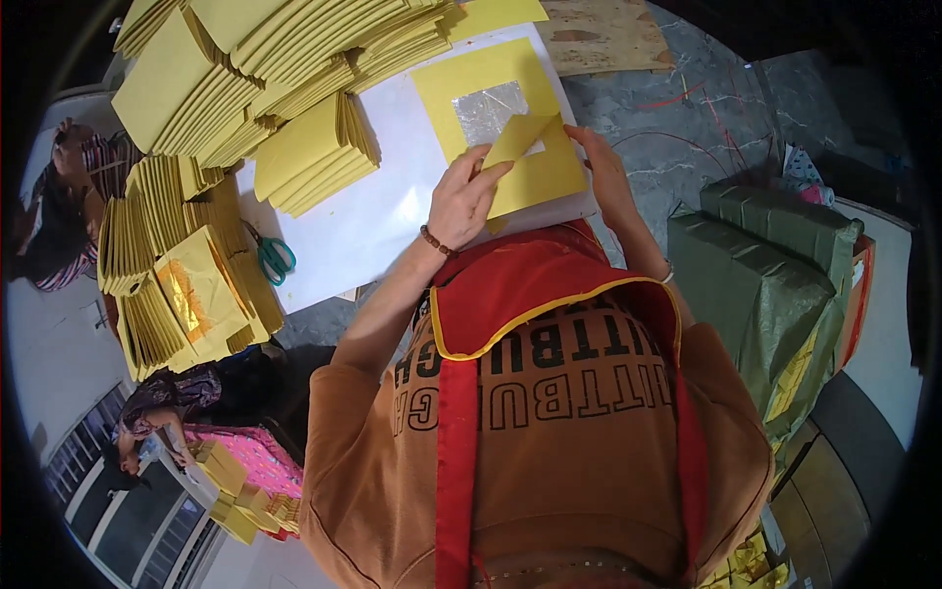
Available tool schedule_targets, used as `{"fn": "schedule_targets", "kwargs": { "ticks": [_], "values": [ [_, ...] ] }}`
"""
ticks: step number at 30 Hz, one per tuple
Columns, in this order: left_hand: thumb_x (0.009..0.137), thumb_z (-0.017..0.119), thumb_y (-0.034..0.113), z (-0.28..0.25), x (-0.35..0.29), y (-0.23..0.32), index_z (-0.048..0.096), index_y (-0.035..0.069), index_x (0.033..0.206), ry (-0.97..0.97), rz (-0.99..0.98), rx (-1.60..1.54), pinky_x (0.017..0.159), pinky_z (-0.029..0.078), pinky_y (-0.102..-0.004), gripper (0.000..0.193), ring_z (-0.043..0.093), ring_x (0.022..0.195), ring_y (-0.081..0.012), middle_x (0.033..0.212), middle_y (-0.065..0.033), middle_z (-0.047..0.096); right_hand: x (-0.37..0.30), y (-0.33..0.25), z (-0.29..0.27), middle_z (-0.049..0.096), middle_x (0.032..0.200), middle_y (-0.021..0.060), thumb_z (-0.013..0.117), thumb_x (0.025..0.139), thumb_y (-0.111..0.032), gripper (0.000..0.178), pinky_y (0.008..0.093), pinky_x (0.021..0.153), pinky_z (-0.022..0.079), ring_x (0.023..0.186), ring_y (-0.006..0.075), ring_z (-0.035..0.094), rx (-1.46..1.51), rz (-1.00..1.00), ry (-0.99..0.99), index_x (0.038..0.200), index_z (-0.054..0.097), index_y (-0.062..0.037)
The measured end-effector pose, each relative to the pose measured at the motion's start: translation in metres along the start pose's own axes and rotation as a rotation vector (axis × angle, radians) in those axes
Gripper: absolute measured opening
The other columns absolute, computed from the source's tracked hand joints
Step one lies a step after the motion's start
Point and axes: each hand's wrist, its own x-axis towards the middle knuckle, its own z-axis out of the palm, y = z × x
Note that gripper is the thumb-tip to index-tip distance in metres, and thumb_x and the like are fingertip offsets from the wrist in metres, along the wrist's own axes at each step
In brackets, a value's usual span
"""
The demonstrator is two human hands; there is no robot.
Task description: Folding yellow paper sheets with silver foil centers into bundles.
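One L grip (464,194) pinched on folded ylw ppr (520,142).

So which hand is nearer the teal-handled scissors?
Left. The left hand is right of the scissors, at the yellow paper sheet; the right hand is farther right, at its right edge.

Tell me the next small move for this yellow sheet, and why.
Probably lay the raised flap down flat and smooth it with the left hand. It stands at a slant above the yellow sheet, partly hiding the silvery square; the left fingers are already at it, while the right hand is by the right edge, seemingly able to steady it.
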Motion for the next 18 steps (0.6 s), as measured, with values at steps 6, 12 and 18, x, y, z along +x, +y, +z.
{"fn": "schedule_targets", "kwargs": {
  "ticks": [6, 12, 18],
  "values": [
    [0.074, 0.063, 0.018, -0.002, 0.003, 0.012, 0.061, 0.009, 0.101, -0.094, 0.184, 0.222, 0.074, 0.04, -0.0344, 0.029, 0.05, 0.085, -0.0261, 0.103, -0.0111, 0.053, 0.001, 0.008, 0.004, 0.057, 0.1, 0.0069, 0.042, 0.092, -0.024, 0.036, 0.0254, 0.081, 0.04, 0.092, 0.0148, 0.053, 0.128, 0.022, 0.027, 0.123, 0.048, -0.0066],
    [0.077, 0.061, 0.021, 0.001, 0.003, 0.009, 0.061, 0.008, 0.097, -0.088, 0.152, 0.237, 0.072, 0.039, -0.0345, 0.024, 0.049, 0.085, -0.026, 0.095, -0.0084, 0.055, -0.001, -0.006, 0.002, 0.058, 0.087, 0.0016, 0.048, 0.087, -0.014, 0.045, 0.0184, 0.063, 0.038, 0.07, 0.0068, 0.05, 0.271, 0.156, -0.04, 0.13, 0.038, -0.0099],
    [0.081, 0.058, 0.01, -0.002, 0.004, 0.0, 0.06, 0.002, 0.086, -0.014, -0.06, 0.025, 0.062, 0.042, -0.0355, 0.01, 0.052, 0.071, -0.0281, 0.072, -0.0126, 0.055, 0.008, 0.001, -0.005, 0.059, 0.099, 0.0006, 0.048, 0.088, -0.02, 0.041, 0.0209, 0.068, 0.037, 0.08, 0.0073, 0.049, 0.24, 0.096, 0.097, 0.128, 0.042, -0.0113]
  ]
}}
